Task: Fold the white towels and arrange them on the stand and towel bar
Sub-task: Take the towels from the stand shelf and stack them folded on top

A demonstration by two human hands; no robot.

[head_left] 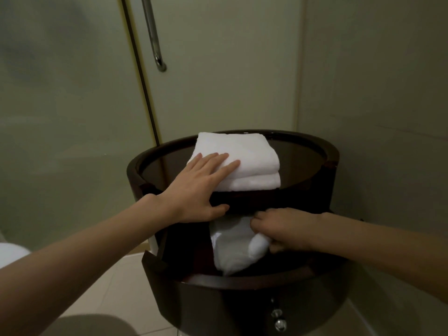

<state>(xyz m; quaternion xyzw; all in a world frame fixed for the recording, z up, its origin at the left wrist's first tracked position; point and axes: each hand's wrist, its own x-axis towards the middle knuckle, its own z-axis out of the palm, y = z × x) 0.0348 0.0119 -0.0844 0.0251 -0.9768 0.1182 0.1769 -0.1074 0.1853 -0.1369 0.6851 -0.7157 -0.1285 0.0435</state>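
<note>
A folded white towel (pixel 244 161) lies on the top shelf of a round dark wooden stand (pixel 315 180). My left hand (pixel 201 187) rests flat on its left part, fingers straight, thumb against the stand's front rim. On the lower shelf sits a second white towel (pixel 232 248), loosely bunched. My right hand (pixel 286 229) reaches in from the right and grips that towel's upper right edge with curled fingers.
A frosted glass door with a vertical metal handle (pixel 154 35) stands behind the stand. A plain wall is at the right. Pale floor tiles (pixel 116 282) lie below. Something white (pixel 12 253) shows at the left edge.
</note>
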